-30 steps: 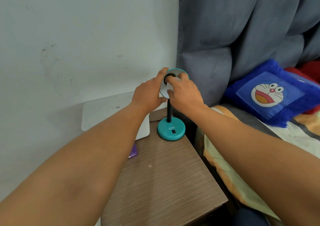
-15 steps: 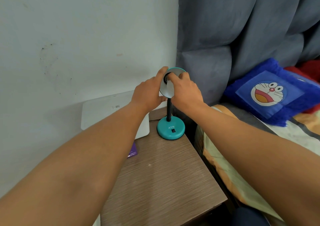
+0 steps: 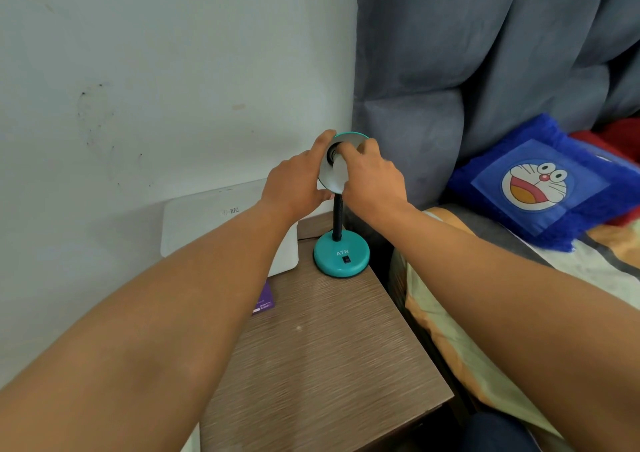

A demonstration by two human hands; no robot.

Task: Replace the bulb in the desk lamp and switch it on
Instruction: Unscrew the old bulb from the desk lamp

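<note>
Teal desk lamp (image 3: 341, 254) on wooden nightstand (image 3: 322, 358): left hand (image 3: 294, 184) clasps shade (image 3: 329, 181) rim, right hand (image 3: 372, 177) pinches white bulb (image 3: 340, 171) inside; white box (image 3: 225, 223) behind, purple card (image 3: 265, 301) beside.

The right hand (image 3: 372, 177) has shifted a little on the white bulb (image 3: 340, 174) inside the lamp shade (image 3: 349, 137): more of the bulb and the dark socket above it now shows than a second ago.
</note>
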